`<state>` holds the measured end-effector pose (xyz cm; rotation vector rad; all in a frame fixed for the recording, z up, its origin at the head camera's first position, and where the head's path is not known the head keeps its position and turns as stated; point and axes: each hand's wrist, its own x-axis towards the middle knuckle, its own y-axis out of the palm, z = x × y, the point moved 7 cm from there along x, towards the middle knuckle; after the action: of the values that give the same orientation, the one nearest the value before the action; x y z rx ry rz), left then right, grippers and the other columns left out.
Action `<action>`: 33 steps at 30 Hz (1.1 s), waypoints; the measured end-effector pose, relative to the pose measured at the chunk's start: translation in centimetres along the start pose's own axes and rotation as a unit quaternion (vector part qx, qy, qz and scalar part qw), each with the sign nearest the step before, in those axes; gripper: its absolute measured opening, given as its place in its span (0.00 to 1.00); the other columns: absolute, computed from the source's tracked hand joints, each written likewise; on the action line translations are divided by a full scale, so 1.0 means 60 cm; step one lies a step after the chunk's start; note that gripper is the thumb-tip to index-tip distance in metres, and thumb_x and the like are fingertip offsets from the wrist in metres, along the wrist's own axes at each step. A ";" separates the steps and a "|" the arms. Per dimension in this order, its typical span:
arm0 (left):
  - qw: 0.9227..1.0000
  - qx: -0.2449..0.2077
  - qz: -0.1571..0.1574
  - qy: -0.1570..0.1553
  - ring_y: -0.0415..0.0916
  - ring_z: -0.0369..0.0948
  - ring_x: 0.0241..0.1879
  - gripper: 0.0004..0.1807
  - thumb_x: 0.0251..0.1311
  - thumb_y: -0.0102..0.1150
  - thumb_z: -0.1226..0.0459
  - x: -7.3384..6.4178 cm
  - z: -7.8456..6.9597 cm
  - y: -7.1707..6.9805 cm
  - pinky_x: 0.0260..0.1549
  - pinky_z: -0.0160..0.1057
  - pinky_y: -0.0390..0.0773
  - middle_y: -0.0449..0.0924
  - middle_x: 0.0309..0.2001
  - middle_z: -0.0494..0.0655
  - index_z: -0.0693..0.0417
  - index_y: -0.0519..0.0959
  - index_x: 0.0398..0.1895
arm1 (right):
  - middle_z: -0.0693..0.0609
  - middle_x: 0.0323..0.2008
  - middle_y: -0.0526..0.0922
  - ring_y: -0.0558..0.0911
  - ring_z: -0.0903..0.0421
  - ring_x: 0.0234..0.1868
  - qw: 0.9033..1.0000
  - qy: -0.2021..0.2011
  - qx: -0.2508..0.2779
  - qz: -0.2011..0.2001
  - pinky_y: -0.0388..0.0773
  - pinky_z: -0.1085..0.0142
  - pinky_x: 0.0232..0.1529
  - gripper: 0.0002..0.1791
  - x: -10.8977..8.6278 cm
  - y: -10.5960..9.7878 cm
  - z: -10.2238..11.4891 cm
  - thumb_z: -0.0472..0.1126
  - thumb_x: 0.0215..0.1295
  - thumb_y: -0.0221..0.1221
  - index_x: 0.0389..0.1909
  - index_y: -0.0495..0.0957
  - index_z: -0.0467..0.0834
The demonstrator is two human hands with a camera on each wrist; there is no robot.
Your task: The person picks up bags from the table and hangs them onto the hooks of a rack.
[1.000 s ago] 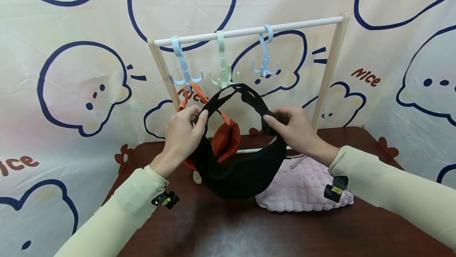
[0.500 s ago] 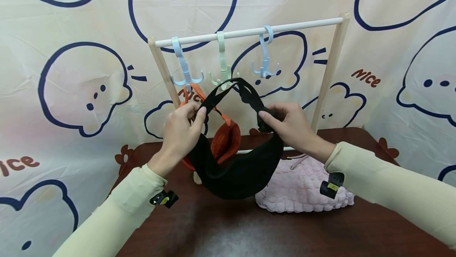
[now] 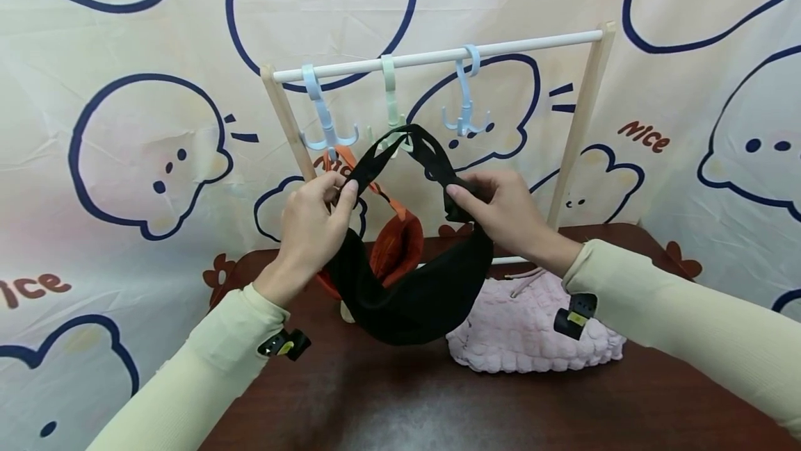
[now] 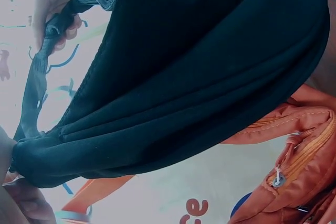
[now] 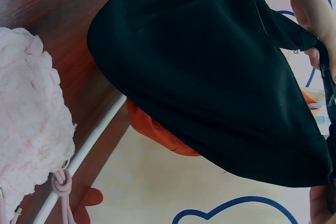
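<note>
A black cloth shoulder bag (image 3: pixel 413 308) hangs between both hands, its opening facing up and its strap arched above. My left hand (image 3: pixel 313 225) pinches the strap on the left side, thumb on top. On the other side, my right hand (image 3: pixel 503 211) pinches it where the cloth bunches up. The top of the strap overlaps the prongs of a green hook (image 3: pixel 390 86) in the head view. In the left wrist view, the bag body (image 4: pixel 184 77) fills most of the frame. The right wrist view shows its smooth outer side (image 5: pixel 194 77).
Pale blue hooks hang at left (image 3: pixel 323 114) and right (image 3: pixel 466 100) on the rack's white rail (image 3: pixel 532 44). An orange bag (image 3: pixel 403 239) hangs from the left one, partly behind the black bag. A pink puffy bag (image 3: pixel 532 333) lies on the brown table (image 3: pixel 438 402).
Both hands have raised the black bag a little and shifted it slightly left. Its strap top has come up over the green hook's prongs in the head view.
</note>
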<state>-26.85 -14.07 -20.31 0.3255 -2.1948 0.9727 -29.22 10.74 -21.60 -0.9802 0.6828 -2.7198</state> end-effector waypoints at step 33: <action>1.000 -0.014 -0.017 0.001 0.63 0.42 0.18 0.13 0.74 0.55 0.59 0.015 -0.004 -0.015 0.20 0.36 0.59 0.71 0.14 0.48 0.58 0.82 0.35 | 0.41 0.34 0.89 0.86 0.64 0.30 1.000 -0.014 0.012 -0.002 0.83 0.72 0.37 0.09 0.024 0.005 0.015 0.38 0.73 0.59 0.41 0.84 0.35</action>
<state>-26.94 -14.47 -19.10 0.3463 -2.1918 0.9232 -29.76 9.72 -20.30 -1.0146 0.6425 -2.7058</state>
